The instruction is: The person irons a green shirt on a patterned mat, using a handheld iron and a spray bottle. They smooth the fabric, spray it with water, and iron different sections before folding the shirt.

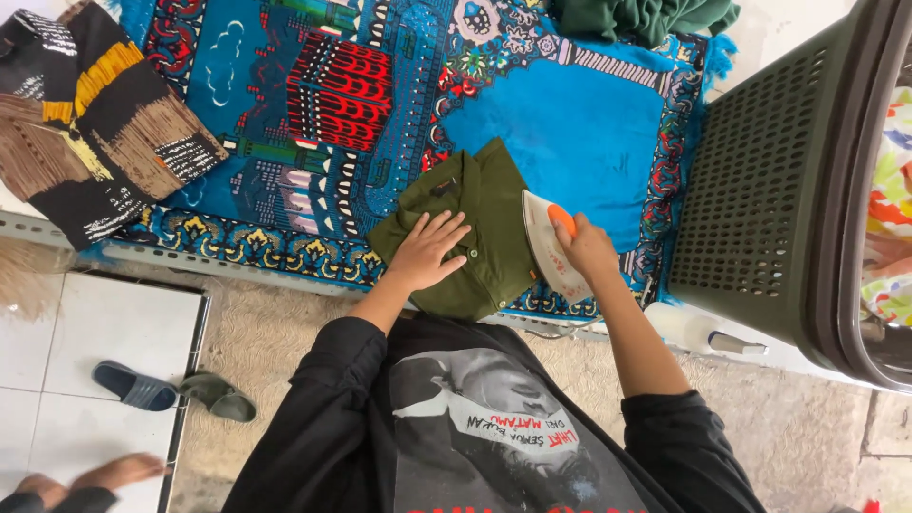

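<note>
A small green shirt lies folded on a blue rug with many bright patterns. The shirt is dark olive green, and a collar shows at its top. It sits near the front edge of the rug, close to the person.

The left hand lies flat and open on the shirt, fingers spread, pressing it down. The right hand is closed around the orange handle of a white iron. The iron touches the right edge of the shirt.

To the right of the iron, the rug is plain blue with open room. Above the shirt the rug has red, green and white pictures. At the top edge of the rug lies a dark green cloth. On the left, a black, brown and yellow cloth lies partly on the rug, well apart from the shirt.

A big green basket with small holes stands just beside the right edge of the rug. Bright clothes show inside it.

Down on the floor at the left are a blue sandal and a green sandal, side by side. A bare foot shows near the bottom left corner.
</note>
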